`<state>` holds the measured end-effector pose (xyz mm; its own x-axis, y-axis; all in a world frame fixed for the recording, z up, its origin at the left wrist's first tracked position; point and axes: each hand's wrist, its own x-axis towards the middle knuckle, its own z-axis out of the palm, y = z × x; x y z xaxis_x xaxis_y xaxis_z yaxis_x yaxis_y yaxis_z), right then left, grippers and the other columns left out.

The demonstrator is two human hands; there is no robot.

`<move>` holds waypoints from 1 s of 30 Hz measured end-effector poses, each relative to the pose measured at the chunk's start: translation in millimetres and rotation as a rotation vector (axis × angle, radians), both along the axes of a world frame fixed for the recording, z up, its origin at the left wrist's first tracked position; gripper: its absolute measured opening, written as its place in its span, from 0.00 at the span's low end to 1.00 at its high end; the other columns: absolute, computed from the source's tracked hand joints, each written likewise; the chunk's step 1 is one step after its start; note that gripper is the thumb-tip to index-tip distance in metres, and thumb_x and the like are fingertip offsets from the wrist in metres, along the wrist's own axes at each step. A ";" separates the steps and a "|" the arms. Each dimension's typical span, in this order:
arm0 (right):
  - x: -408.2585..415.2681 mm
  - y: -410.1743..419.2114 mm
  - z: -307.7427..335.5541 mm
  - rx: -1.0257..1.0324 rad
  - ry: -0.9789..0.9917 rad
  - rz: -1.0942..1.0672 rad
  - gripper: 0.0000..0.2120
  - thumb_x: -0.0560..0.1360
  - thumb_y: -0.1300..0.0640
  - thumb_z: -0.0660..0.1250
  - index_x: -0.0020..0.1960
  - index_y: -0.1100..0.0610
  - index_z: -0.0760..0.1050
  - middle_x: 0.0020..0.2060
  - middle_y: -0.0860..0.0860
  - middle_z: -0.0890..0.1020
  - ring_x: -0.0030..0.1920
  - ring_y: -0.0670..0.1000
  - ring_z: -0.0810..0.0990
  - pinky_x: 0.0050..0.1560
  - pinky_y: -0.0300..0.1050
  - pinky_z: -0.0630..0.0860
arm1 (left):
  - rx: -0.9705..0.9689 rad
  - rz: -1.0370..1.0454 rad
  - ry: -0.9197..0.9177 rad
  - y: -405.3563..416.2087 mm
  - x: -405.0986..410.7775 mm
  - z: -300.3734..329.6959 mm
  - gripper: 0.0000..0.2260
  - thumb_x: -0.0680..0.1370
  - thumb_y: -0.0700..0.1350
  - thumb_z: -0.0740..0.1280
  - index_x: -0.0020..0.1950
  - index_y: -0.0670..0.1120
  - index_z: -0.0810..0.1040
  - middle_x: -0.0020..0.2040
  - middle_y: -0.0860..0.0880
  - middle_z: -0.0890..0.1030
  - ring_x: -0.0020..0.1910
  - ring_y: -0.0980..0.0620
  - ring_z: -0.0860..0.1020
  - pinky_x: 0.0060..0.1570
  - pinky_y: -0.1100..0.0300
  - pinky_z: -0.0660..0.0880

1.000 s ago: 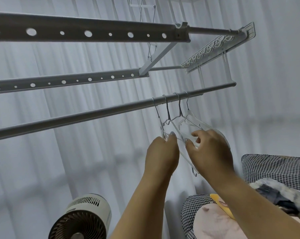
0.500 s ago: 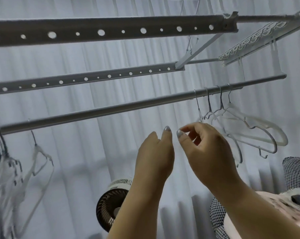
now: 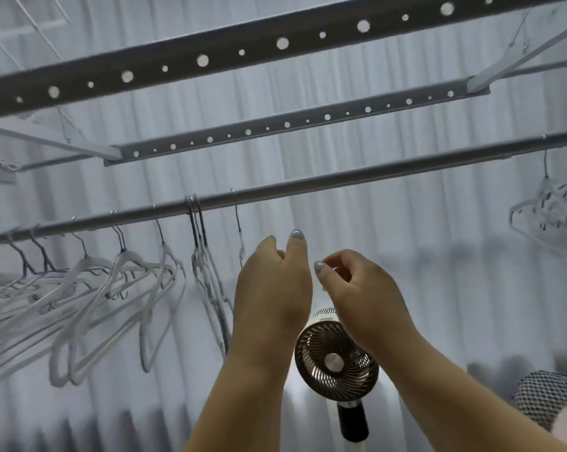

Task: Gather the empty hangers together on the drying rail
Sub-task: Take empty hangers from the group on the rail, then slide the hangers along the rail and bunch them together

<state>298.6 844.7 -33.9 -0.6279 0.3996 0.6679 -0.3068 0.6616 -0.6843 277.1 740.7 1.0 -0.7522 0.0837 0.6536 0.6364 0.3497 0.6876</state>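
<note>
The drying rail is seen slanting up rightward; white hangers dangle downward. Left hand and right hand are raised, loosely curled, nothing held.

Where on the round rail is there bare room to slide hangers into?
Bare: the rail from the lone hook by the left hand to the right hanger bunch. Crowded: left of that hook, the tight bunch and spread hangers. Both hands, right too, hold nothing.
</note>
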 end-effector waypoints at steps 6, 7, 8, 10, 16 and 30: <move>-40.0 -47.1 -3.6 -0.109 -0.164 0.167 0.13 0.76 0.42 0.59 0.53 0.49 0.74 0.46 0.47 0.81 0.48 0.49 0.80 0.53 0.50 0.77 | 0.009 0.140 0.042 -51.8 -23.7 -4.5 0.16 0.81 0.52 0.55 0.57 0.44 0.77 0.51 0.47 0.81 0.49 0.48 0.78 0.43 0.56 0.74; -45.2 -52.7 -4.4 -0.124 -0.181 0.181 0.14 0.76 0.41 0.59 0.53 0.49 0.74 0.46 0.47 0.81 0.48 0.49 0.80 0.54 0.51 0.77 | 0.001 0.150 0.034 -57.7 -27.3 -6.1 0.13 0.81 0.51 0.55 0.52 0.46 0.77 0.47 0.49 0.81 0.45 0.51 0.78 0.39 0.59 0.71; -49.7 -57.6 -5.1 -0.138 -0.195 0.189 0.14 0.75 0.41 0.59 0.53 0.49 0.73 0.46 0.47 0.82 0.48 0.50 0.80 0.54 0.52 0.76 | -0.011 0.152 0.017 -62.5 -30.2 -7.4 0.11 0.81 0.50 0.55 0.46 0.49 0.75 0.42 0.51 0.79 0.41 0.54 0.77 0.35 0.61 0.69; -55.9 -66.7 -6.2 -0.169 -0.224 0.195 0.16 0.74 0.40 0.60 0.54 0.49 0.73 0.44 0.47 0.82 0.47 0.50 0.80 0.54 0.53 0.76 | -0.049 0.154 -0.031 -69.8 -35.7 -10.6 0.14 0.81 0.50 0.55 0.36 0.51 0.71 0.34 0.52 0.76 0.36 0.54 0.74 0.33 0.60 0.67; -64.3 -86.0 -10.9 -0.256 -0.268 0.227 0.19 0.72 0.47 0.64 0.60 0.52 0.71 0.41 0.49 0.83 0.44 0.50 0.82 0.50 0.52 0.80 | -0.146 0.173 -0.108 -83.7 -49.1 -18.5 0.21 0.81 0.54 0.53 0.31 0.47 0.70 0.31 0.49 0.75 0.36 0.47 0.76 0.35 0.57 0.68; -57.1 -90.1 -11.1 -0.363 -0.172 0.277 0.09 0.78 0.49 0.57 0.50 0.52 0.74 0.40 0.46 0.79 0.38 0.47 0.77 0.45 0.44 0.75 | -0.220 0.132 -0.174 -79.0 -66.2 -21.2 0.12 0.77 0.48 0.61 0.37 0.41 0.74 0.37 0.45 0.83 0.39 0.45 0.81 0.41 0.55 0.76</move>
